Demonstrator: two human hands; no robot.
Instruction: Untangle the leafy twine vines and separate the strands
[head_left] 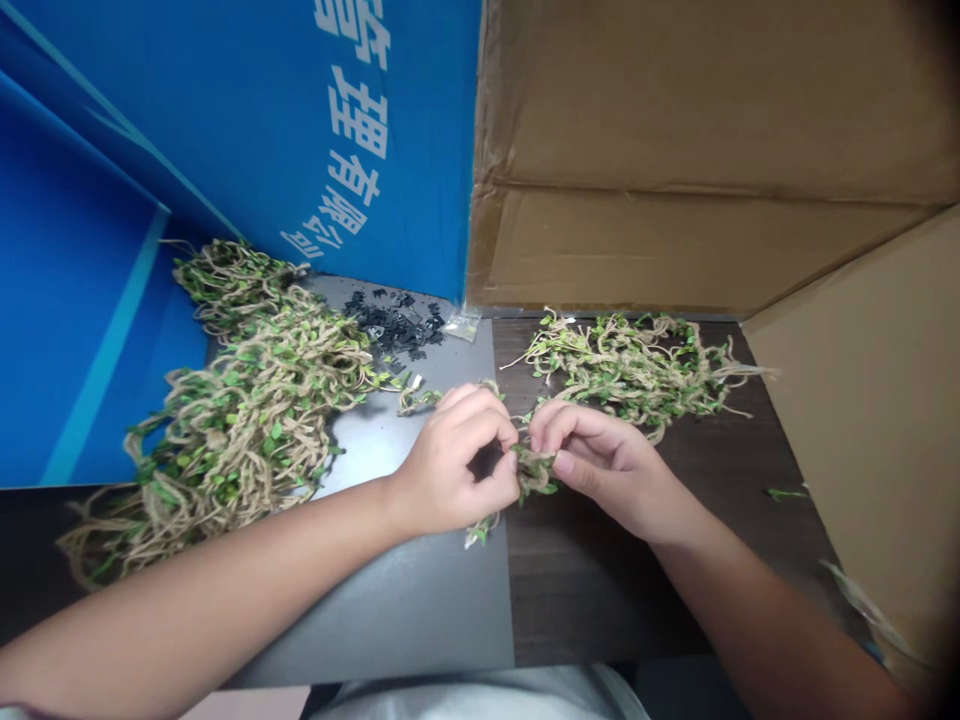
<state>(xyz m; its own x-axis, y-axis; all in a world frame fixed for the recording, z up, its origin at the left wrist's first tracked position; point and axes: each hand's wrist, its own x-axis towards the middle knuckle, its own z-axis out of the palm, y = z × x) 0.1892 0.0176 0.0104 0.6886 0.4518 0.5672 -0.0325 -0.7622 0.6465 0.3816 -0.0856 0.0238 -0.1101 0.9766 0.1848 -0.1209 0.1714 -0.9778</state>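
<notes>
Between my two hands is a leafy twine garland [534, 470], a tan cord with small green leaves. My left hand [469, 460] pinches it with thumb and forefinger, the other fingers curled. From the other side my right hand [600, 462] grips the same garland with thumb and fingertips. Part of the cord trails behind and below my left hand, ending near a small whitish tip. Left of my hands lies a large heap of similar garlands [255, 420]. A smaller pile of garlands [630, 365] rests just beyond my right hand.
Small black plastic pieces [397, 322] are scattered at the back beside a clear plastic bag [461, 326]. A blue printed panel [247, 120] and brown cardboard walls [705, 110] enclose the work surface. A grey sheet [420, 600] covers part of the dark wooden table [592, 600].
</notes>
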